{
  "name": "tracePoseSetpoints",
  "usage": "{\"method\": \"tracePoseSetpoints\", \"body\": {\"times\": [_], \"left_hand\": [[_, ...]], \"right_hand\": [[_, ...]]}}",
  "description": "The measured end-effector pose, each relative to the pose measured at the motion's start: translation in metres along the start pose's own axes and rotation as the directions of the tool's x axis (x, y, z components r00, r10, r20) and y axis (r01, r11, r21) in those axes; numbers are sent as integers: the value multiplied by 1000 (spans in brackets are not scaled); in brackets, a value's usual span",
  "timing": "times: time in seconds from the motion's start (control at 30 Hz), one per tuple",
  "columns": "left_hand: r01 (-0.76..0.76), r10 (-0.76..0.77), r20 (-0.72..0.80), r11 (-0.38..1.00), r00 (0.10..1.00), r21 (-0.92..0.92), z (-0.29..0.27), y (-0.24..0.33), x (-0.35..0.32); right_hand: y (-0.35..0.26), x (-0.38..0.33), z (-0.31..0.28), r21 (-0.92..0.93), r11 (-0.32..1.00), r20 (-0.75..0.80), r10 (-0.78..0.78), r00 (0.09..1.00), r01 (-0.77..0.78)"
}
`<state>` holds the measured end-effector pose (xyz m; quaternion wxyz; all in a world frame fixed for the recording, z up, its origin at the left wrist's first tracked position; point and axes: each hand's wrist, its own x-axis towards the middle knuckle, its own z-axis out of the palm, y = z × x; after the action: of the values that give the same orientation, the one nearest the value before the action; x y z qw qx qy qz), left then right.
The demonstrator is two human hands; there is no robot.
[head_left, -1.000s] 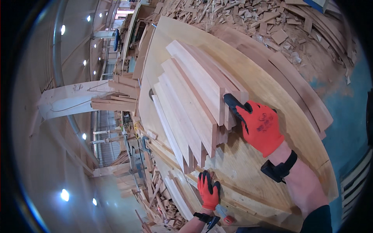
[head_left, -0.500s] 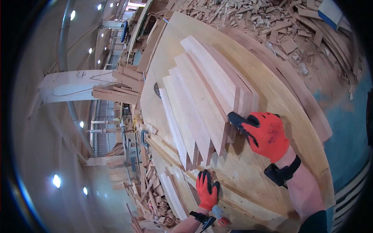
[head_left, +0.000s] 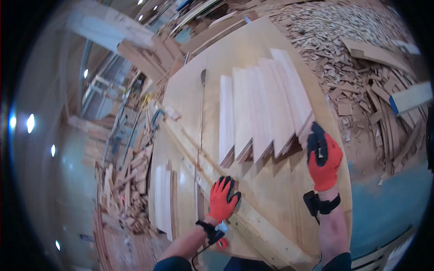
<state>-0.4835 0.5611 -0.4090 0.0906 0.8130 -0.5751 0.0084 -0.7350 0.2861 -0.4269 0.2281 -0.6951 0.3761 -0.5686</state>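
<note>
Apparently, the step in hand was handling the pale boards point(head_left: 260, 108) on the tabletop point(head_left: 275, 185). The right hand point(head_left: 324, 158), loosely curled, seemingly empty, was at the rightmost end; the left hand point(head_left: 223, 198) lay open on a wooden strip point(head_left: 266, 230). Gripping called for closing the right fingers.
</note>
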Motion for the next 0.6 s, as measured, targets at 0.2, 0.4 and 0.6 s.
{"method": "tracePoseSetpoints", "body": {"times": [0.2,0.4,0.6], "left_hand": [[30,-54,-129,983,990,-180,-2,-4,-2],[45,-166,-256,907,952,-419,-32,-55,-22],[625,-586,-249,772,771,118,-86,-248,-112]], "right_hand": [[-94,20,-47,377,889,169,210,963,-260],[-185,-33,-35,234,927,532,129,837,-292],[-247,-117,12,195,830,646,293,705,-523]]}}
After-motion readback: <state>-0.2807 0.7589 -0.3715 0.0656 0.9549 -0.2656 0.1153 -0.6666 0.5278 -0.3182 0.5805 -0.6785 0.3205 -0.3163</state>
